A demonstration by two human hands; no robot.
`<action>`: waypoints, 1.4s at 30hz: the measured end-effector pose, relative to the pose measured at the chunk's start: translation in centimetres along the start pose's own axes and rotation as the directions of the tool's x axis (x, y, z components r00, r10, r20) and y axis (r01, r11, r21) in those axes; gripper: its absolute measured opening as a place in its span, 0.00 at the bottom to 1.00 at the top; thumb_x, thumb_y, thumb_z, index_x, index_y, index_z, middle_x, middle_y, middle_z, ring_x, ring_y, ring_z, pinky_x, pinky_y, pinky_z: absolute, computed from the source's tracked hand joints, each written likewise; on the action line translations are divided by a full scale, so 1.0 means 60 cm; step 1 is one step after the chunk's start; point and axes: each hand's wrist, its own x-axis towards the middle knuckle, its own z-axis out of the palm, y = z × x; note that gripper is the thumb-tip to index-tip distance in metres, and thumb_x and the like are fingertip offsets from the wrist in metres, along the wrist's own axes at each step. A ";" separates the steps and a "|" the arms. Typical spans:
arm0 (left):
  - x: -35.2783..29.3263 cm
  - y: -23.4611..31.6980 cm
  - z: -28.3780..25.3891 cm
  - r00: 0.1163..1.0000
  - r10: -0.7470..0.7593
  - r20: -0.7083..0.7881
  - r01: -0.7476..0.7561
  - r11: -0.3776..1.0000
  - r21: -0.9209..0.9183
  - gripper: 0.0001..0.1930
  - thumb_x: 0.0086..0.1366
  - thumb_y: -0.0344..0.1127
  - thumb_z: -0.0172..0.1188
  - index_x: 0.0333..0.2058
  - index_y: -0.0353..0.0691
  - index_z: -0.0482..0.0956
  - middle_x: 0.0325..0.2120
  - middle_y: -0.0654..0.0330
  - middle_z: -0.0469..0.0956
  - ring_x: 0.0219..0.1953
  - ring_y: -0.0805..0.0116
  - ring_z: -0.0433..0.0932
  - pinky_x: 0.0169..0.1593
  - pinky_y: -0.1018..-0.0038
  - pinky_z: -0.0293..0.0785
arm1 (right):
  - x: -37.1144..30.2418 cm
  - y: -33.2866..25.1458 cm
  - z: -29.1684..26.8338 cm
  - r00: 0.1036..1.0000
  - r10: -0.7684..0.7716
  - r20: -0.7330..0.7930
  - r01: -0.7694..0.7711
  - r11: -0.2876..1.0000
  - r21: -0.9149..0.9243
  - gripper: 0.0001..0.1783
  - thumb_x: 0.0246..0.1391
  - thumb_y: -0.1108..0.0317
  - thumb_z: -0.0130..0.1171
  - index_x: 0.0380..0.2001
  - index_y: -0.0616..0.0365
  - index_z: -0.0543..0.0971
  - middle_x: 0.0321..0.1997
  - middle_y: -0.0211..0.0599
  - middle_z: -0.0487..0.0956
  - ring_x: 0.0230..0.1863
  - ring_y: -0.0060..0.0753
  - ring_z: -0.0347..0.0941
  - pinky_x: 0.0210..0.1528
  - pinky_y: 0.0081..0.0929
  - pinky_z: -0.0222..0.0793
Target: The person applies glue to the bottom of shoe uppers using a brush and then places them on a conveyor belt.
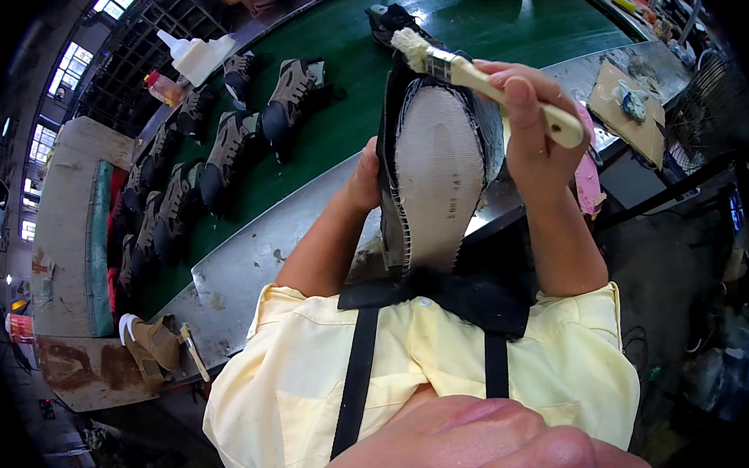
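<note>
My left hand (364, 180) grips the side of a dark shoe upper (439, 167), held bottom up in front of my chest. Its pale insole board faces me, with stitching round the edge. In my right hand (542, 140) is a paintbrush (478, 80) with a cream handle and a metal band. Whitish matter coats its bristles, which are over the far end of the shoe. Whether they touch it I cannot tell. Behind the brush, another dark shoe (385, 23) lies on the green belt.
Several grey-and-black shoes (225, 157) stand in rows on the green conveyor belt (304, 177), left of me. Beyond them are a white squeeze bottle (200, 58) and a red-capped bottle (164, 88). A second brush (194, 352) and tan shoes (153, 340) sit at the lower left. Cardboard (626, 106) lies right.
</note>
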 end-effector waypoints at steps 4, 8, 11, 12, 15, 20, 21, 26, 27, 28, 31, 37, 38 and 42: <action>-0.003 0.001 -0.004 0.999 -0.020 -0.039 0.018 0.999 -0.041 0.51 0.53 0.76 0.34 0.54 0.28 0.62 0.47 0.50 0.71 0.49 0.62 0.71 0.52 0.68 0.67 | -0.021 -0.018 0.010 0.988 -0.116 0.103 0.109 0.992 0.069 0.05 0.52 0.75 0.54 0.28 0.66 0.77 0.31 0.45 0.79 0.32 0.33 0.77 0.33 0.22 0.71; -0.002 0.010 0.004 0.999 -0.029 -0.030 0.028 1.000 -0.003 0.52 0.52 0.77 0.35 0.56 0.29 0.57 0.50 0.49 0.69 0.50 0.62 0.70 0.52 0.67 0.67 | -0.020 -0.020 0.008 0.978 -0.173 0.115 0.170 0.985 0.030 0.04 0.51 0.76 0.55 0.28 0.66 0.77 0.30 0.45 0.79 0.32 0.35 0.77 0.33 0.22 0.72; 0.004 0.013 0.009 0.999 -0.042 -0.011 0.042 0.998 0.036 0.53 0.50 0.78 0.35 0.58 0.32 0.54 0.53 0.50 0.63 0.54 0.60 0.65 0.55 0.65 0.62 | -0.004 0.002 0.006 0.978 -0.205 0.047 0.209 0.971 -0.115 0.04 0.50 0.76 0.56 0.29 0.66 0.77 0.31 0.44 0.80 0.31 0.33 0.77 0.33 0.22 0.72; 0.010 0.015 0.012 0.999 -0.047 -0.002 0.047 0.998 0.051 0.53 0.49 0.78 0.35 0.59 0.33 0.53 0.54 0.50 0.62 0.55 0.59 0.63 0.57 0.65 0.60 | 0.000 0.010 0.004 0.981 -0.195 0.022 0.196 0.970 -0.142 0.04 0.50 0.76 0.57 0.29 0.65 0.77 0.31 0.44 0.80 0.31 0.33 0.77 0.33 0.22 0.72; 0.025 0.024 0.022 0.998 -0.066 0.010 0.065 0.994 0.088 0.55 0.47 0.80 0.35 0.61 0.36 0.49 0.58 0.50 0.57 0.59 0.58 0.58 0.60 0.63 0.54 | 0.001 0.021 -0.002 0.979 -0.200 -0.044 0.185 0.955 -0.232 0.04 0.50 0.76 0.58 0.29 0.66 0.77 0.31 0.43 0.80 0.31 0.33 0.77 0.34 0.22 0.72; 0.005 -0.002 0.004 0.995 -0.076 -0.064 0.075 0.997 -0.016 0.53 0.50 0.78 0.35 0.59 0.32 0.54 0.53 0.49 0.65 0.54 0.60 0.67 0.55 0.65 0.65 | -0.020 -0.008 0.001 0.965 -0.214 0.152 0.232 0.967 -0.110 0.05 0.45 0.76 0.60 0.28 0.63 0.78 0.32 0.44 0.79 0.29 0.33 0.76 0.30 0.22 0.71; 0.003 -0.008 -0.004 0.994 -0.075 -0.075 0.072 0.997 -0.041 0.53 0.50 0.78 0.34 0.58 0.32 0.54 0.53 0.49 0.65 0.54 0.60 0.67 0.55 0.65 0.65 | -0.027 -0.030 -0.001 0.953 -0.187 0.240 0.215 0.972 -0.098 0.05 0.44 0.75 0.61 0.28 0.63 0.78 0.33 0.44 0.79 0.28 0.33 0.76 0.29 0.22 0.70; -0.002 -0.018 -0.023 0.992 -0.061 -0.109 0.047 0.991 -0.123 0.53 0.50 0.78 0.34 0.58 0.33 0.55 0.52 0.49 0.65 0.54 0.59 0.67 0.55 0.65 0.64 | -0.052 -0.061 -0.018 0.889 -0.211 0.407 0.207 0.977 0.052 0.06 0.49 0.71 0.55 0.30 0.62 0.77 0.34 0.47 0.78 0.27 0.33 0.75 0.27 0.25 0.70; -0.004 -0.017 -0.025 0.992 -0.062 -0.107 0.049 0.991 -0.123 0.53 0.50 0.78 0.34 0.58 0.33 0.55 0.52 0.49 0.65 0.54 0.59 0.67 0.55 0.65 0.64 | -0.047 -0.062 -0.024 0.911 -0.170 0.375 0.157 0.985 0.065 0.05 0.47 0.73 0.58 0.29 0.62 0.78 0.33 0.45 0.78 0.27 0.32 0.75 0.26 0.23 0.70; -0.002 -0.022 -0.028 0.993 -0.061 -0.106 0.047 0.991 -0.125 0.53 0.50 0.78 0.34 0.58 0.33 0.55 0.52 0.49 0.65 0.54 0.59 0.66 0.55 0.65 0.64 | -0.045 -0.063 -0.027 0.931 -0.128 0.343 0.107 0.991 0.080 0.06 0.44 0.75 0.61 0.29 0.61 0.78 0.32 0.43 0.79 0.27 0.32 0.75 0.26 0.21 0.70; -0.001 -0.029 -0.030 0.993 -0.067 -0.099 0.053 0.989 -0.137 0.53 0.50 0.79 0.33 0.58 0.33 0.56 0.52 0.50 0.66 0.54 0.59 0.66 0.55 0.64 0.64 | -0.028 -0.049 -0.022 0.965 -0.103 0.242 0.119 0.991 -0.054 0.07 0.45 0.77 0.59 0.31 0.62 0.79 0.35 0.45 0.78 0.30 0.36 0.76 0.31 0.24 0.71; 0.006 -0.046 -0.048 0.993 -0.071 -0.097 0.053 0.983 -0.174 0.52 0.50 0.79 0.33 0.57 0.34 0.57 0.52 0.50 0.66 0.54 0.59 0.66 0.56 0.64 0.63 | -0.075 -0.068 -0.011 0.855 -0.181 0.486 0.183 0.982 0.045 0.12 0.37 0.75 0.60 0.31 0.57 0.81 0.39 0.46 0.77 0.31 0.34 0.73 0.33 0.24 0.68; 0.004 -0.050 -0.053 0.993 -0.067 -0.097 0.049 0.983 -0.179 0.52 0.49 0.79 0.32 0.57 0.34 0.57 0.52 0.50 0.66 0.54 0.59 0.66 0.56 0.64 0.63 | -0.083 -0.071 -0.015 0.833 -0.199 0.517 0.196 0.979 0.060 0.12 0.37 0.75 0.60 0.30 0.57 0.81 0.38 0.45 0.77 0.30 0.33 0.73 0.32 0.24 0.67; -0.001 -0.059 -0.067 0.993 -0.070 -0.098 0.051 0.981 -0.189 0.52 0.49 0.79 0.32 0.56 0.35 0.58 0.52 0.51 0.66 0.54 0.59 0.66 0.56 0.64 0.63 | -0.074 -0.073 -0.049 0.850 -0.131 0.510 0.058 0.986 0.156 0.14 0.30 0.77 0.63 0.28 0.59 0.81 0.38 0.47 0.76 0.27 0.28 0.72 0.29 0.21 0.66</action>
